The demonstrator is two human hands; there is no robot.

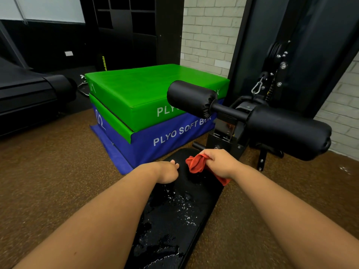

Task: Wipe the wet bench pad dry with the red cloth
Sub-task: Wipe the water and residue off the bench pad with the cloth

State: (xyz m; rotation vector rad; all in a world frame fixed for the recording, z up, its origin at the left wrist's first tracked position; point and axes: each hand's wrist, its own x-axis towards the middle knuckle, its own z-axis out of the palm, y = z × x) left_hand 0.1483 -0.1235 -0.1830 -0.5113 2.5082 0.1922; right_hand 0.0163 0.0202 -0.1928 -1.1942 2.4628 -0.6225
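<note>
The black bench pad (180, 214) runs from the bottom centre up toward the machine, with water drops and wet patches glistening along its middle and near end. My right hand (221, 164) grips the bunched red cloth (198, 165) just above the pad's far end, one tail of cloth hanging out below the hand. My left hand (168, 170) rests on the pad's left edge beside the cloth, its fingers curled down and holding nothing.
Two black foam rollers (191, 98) on a crossbar stand just beyond the pad. Stacked green and blue plyo soft boxes (151, 113) sit to the far left. A black machine frame (291, 55) rises behind; a treadmill (29, 94) lies at left on the brown floor.
</note>
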